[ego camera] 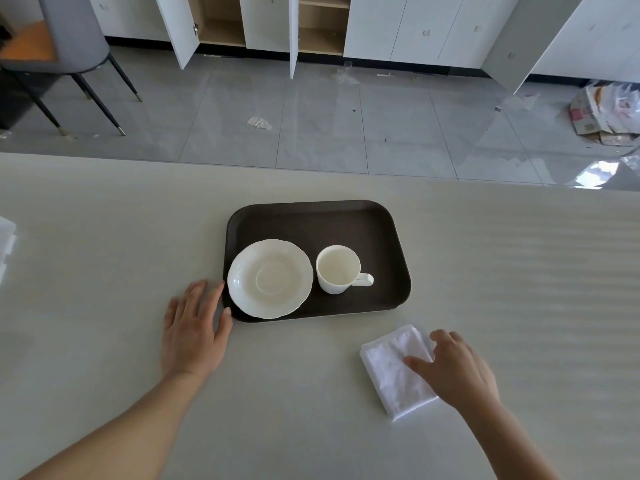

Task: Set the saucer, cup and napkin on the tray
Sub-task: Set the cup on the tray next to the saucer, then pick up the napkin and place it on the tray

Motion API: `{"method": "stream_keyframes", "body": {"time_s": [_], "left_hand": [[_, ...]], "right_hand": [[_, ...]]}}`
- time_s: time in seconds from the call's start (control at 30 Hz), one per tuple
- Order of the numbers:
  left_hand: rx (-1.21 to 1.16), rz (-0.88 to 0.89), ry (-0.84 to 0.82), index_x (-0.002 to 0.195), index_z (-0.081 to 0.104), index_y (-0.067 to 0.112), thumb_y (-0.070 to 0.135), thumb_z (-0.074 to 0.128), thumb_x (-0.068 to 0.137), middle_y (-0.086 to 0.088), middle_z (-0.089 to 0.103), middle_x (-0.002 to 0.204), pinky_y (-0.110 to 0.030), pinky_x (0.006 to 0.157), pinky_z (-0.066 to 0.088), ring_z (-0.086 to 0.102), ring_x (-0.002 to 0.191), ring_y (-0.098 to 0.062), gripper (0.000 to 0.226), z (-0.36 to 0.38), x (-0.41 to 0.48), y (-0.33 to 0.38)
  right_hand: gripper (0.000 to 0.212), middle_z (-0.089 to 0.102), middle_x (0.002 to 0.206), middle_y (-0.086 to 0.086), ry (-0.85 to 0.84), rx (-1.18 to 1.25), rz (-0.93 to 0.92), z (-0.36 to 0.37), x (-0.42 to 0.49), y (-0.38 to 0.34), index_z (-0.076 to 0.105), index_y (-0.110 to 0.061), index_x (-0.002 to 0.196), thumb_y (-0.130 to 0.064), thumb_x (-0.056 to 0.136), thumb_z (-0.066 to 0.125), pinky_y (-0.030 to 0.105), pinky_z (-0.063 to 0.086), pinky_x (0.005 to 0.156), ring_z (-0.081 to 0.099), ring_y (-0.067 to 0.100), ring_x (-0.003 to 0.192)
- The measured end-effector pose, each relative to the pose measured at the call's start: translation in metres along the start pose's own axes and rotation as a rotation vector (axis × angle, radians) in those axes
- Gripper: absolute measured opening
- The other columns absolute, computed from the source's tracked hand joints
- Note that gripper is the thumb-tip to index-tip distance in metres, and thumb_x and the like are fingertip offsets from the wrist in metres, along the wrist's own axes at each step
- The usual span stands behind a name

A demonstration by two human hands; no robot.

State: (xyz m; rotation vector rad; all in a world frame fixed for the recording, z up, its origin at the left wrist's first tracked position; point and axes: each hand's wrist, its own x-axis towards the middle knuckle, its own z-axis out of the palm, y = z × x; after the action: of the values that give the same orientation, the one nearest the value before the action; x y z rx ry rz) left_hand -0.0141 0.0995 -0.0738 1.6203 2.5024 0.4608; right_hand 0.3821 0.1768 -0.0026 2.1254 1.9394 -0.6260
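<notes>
A dark brown tray [311, 220] lies on the pale table. On its left half sits a white saucer [270, 278], and a white cup [337, 270] stands beside it on the tray, handle pointing right. A folded white napkin [391, 372] lies on the table in front of the tray's right corner. My right hand [453, 368] rests on the napkin's right side, fingers spread over it, not closed around it. My left hand [194, 327] lies flat on the table with its fingertips touching the tray's front left corner.
The table's far edge [311, 166] runs across the view, with grey tiled floor beyond. A white object [7, 244] pokes in at the left edge of the table. A chair [69, 46] and open cabinets [221, 22] stand far back.
</notes>
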Motion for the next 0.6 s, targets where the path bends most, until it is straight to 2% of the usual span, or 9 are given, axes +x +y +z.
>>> {"method": "stream_keyframes", "body": {"time_s": [0.27,0.4,0.5,0.6], "left_hand": [[-0.007,0.002,-0.003,0.14,0.046,0.022,0.045,0.03,0.092,-0.014,0.046,0.147,-0.05,0.117,0.022,0.038,0.139,-0.03,0.055,-0.001,-0.0003,0.0017],[-0.006,0.002,-0.001,0.14,0.046,0.022,0.044,0.031,0.092,-0.014,0.046,0.147,-0.051,0.117,0.023,0.038,0.139,-0.03,0.055,-0.0021,-0.0006,0.0021],[-0.009,0.003,-0.002,0.14,0.047,0.021,0.044,0.031,0.092,-0.015,0.047,0.146,-0.051,0.116,0.023,0.039,0.139,-0.031,0.055,-0.0029,-0.0011,0.0029],[-0.01,-0.001,-0.001,0.14,0.047,0.021,0.044,0.03,0.092,-0.014,0.047,0.146,-0.051,0.116,0.023,0.039,0.138,-0.031,0.055,-0.0038,-0.0011,0.0036]], "right_hand": [[0.048,0.06,0.092,-0.004,-0.021,0.008,0.048,0.0007,0.0003,-0.0043,0.057,-0.019,0.108,-0.056,0.08,0.069,0.03,0.044,0.069,0.058,0.018,0.081],[0.039,0.058,0.074,-0.009,-0.032,0.04,0.081,0.0026,0.0,-0.0064,0.058,-0.02,0.091,-0.053,0.076,0.072,0.028,0.036,0.054,0.058,0.018,0.072],[0.035,0.063,0.069,-0.006,-0.074,0.107,0.1,0.0042,0.0012,-0.0049,0.058,-0.02,0.075,-0.051,0.074,0.074,0.028,0.038,0.05,0.06,0.016,0.065],[0.037,0.065,0.066,0.006,-0.112,0.289,0.105,0.0068,0.0004,-0.0043,0.058,-0.007,0.07,-0.041,0.074,0.073,0.03,0.04,0.054,0.057,0.019,0.058]]}}
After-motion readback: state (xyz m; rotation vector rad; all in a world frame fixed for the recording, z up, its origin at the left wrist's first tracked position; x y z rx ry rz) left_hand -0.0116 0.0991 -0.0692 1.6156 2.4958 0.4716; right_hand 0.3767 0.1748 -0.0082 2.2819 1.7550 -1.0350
